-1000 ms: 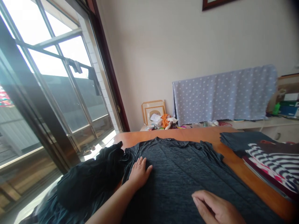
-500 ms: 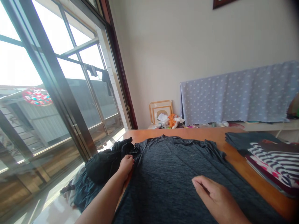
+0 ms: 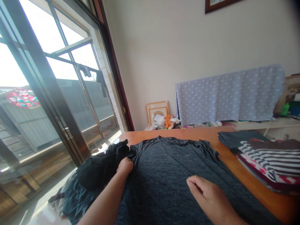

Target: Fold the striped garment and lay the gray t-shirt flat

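A dark grey heathered T-shirt (image 3: 168,168) lies spread flat on an orange wooden table (image 3: 225,156), collar towards the far edge. My left hand (image 3: 124,166) is closed at the shirt's left sleeve edge, fingers curled into the fabric there. My right hand (image 3: 209,197) rests flat on the lower middle of the shirt, fingers loosely stretched towards the left.
A pile of dark garments (image 3: 98,168) hangs over the table's left edge beside a big sliding window (image 3: 58,93). Folded clothes, one striped (image 3: 264,156), are stacked at the right. Picture frames and clutter (image 3: 161,118) and a dotted blue cloth (image 3: 227,93) stand behind.
My left hand slid from lying flat on the shirt to its left sleeve edge and closed on the fabric. My right hand stayed on the shirt. The view shifted slightly.
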Demonstrator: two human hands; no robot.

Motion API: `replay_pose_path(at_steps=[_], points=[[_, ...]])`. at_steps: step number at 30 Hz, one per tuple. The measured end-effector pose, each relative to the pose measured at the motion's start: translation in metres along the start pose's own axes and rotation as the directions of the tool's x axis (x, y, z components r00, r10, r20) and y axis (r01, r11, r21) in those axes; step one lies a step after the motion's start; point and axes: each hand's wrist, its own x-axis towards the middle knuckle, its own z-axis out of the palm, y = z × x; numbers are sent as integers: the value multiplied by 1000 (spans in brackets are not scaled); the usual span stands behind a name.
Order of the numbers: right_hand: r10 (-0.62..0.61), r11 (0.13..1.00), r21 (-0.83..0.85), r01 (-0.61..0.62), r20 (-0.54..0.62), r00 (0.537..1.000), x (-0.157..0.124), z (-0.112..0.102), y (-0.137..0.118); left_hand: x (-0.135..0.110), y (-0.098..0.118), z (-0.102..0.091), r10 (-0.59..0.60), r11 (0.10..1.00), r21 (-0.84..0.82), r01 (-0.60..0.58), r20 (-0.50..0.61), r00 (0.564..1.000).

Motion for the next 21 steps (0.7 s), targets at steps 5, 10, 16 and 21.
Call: replay_pose_path(at_steps=[5, 10, 16, 21], points=[[33, 999, 32, -34, 23, 999, 1, 5, 8, -10, -5, -9, 182, 972, 168, -165, -89, 979], [41, 998, 41, -42, 30, 999, 0, 6, 9, -19, -12, -17, 284, 934, 251, -253, -95, 954], [55, 998, 35, -56, 45, 997, -1, 7, 7, -59, -11, -21, 382, 905, 264, -335, -155, 911], [29, 1000, 3, -30, 57, 998, -2, 10, 9, -107, -23, -15, 573, 796, 248, -552, -16, 819]])
